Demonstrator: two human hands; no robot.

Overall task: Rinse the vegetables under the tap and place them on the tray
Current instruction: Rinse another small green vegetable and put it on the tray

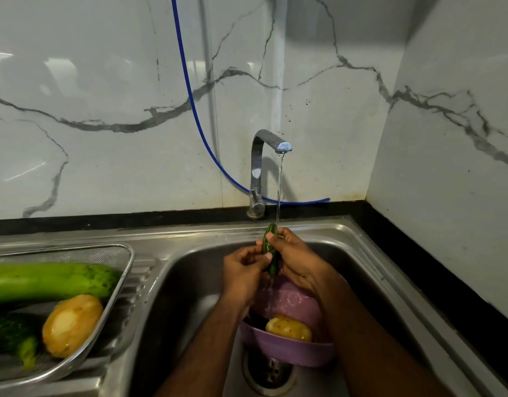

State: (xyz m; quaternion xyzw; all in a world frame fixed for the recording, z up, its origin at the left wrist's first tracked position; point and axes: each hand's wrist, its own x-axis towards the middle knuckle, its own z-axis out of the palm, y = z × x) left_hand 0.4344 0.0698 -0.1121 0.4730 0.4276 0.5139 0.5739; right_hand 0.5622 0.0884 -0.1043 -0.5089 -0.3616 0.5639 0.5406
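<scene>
Both hands hold a small dark green cucumber (269,242) upright under the running tap (271,141), and the water stream lands on its top. My left hand (244,267) pinches its lower part. My right hand (295,259) grips it from the right side. Below the hands a purple bowl (287,351) sits in the sink (361,253) with a potato (288,328) in it. The metal mesh tray (115,296) on the left drainboard holds a long green gourd (49,282), a potato (72,325) and a dark green vegetable (9,333).
A blue hose (189,96) hangs down the marble wall and runs behind the tap. The sink drain (268,371) lies just in front of the purple bowl. A black counter strip (433,270) borders the sink at the back and right.
</scene>
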